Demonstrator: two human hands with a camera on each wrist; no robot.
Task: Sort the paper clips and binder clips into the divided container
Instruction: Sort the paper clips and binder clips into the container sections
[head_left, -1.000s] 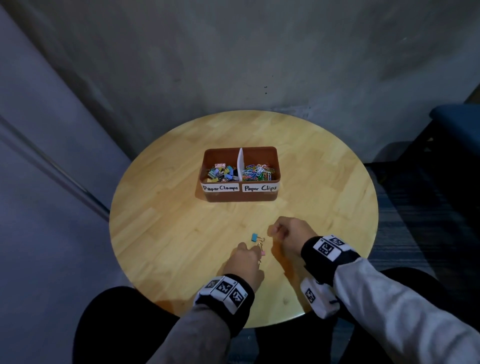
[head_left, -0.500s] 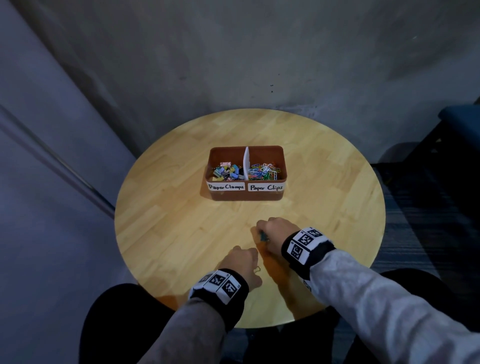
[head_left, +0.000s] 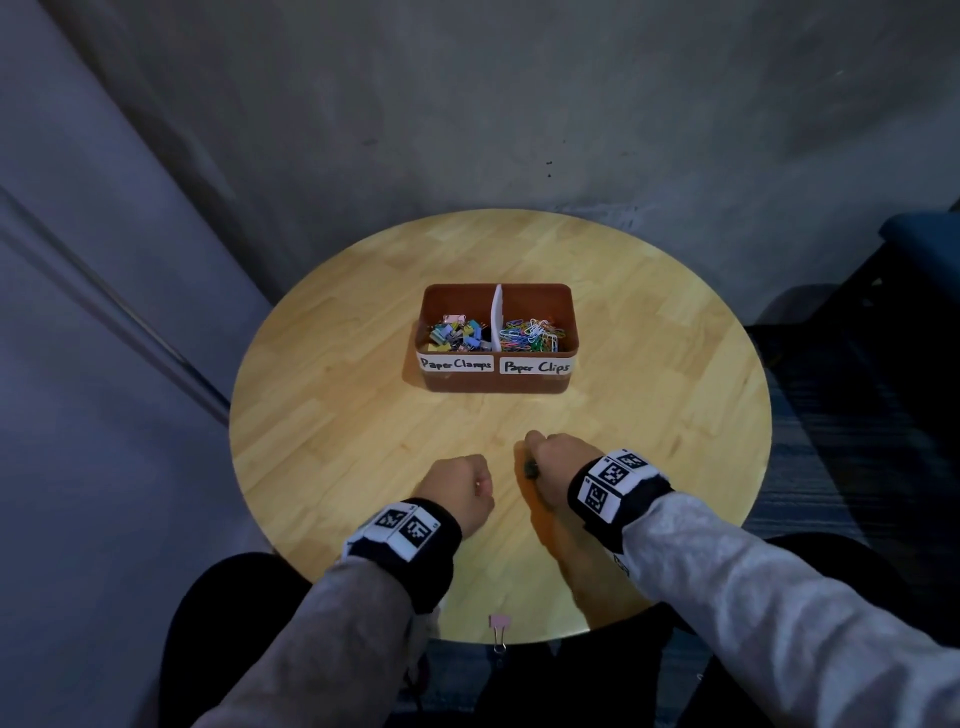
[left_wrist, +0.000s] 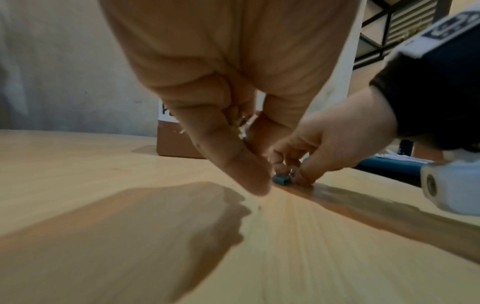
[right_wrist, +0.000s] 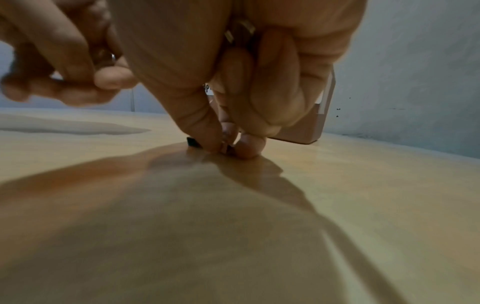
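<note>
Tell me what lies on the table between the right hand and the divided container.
Nothing: in the head view, only bare table separates the right hand from the divided container.

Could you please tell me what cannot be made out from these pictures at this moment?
- What the left hand holds: only metal glints between its curled fingers in the left wrist view.
- Most of the teal binder clip: the right hand covers it in the head view.
- The container's contents: out of sight in both wrist views.
- Single clips in the compartments: too small in the head view.
</note>
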